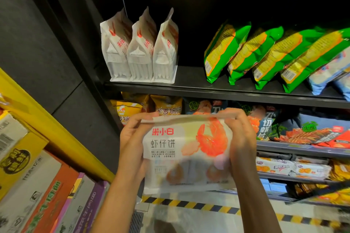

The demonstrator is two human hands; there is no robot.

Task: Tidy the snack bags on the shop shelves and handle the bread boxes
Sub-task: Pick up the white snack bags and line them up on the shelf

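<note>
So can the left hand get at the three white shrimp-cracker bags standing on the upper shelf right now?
Probably not yet: the left hand and right hand both hold a white shrimp-print bag. The path up to the three standing white bags looks free otherwise.

Both bare forearms rose from the near edge and met at the centre. The left hand [132, 143] curled its fingers round one side of a held bag, thumb on top; the right hand [240, 138] gripped the opposite side likewise.
</note>
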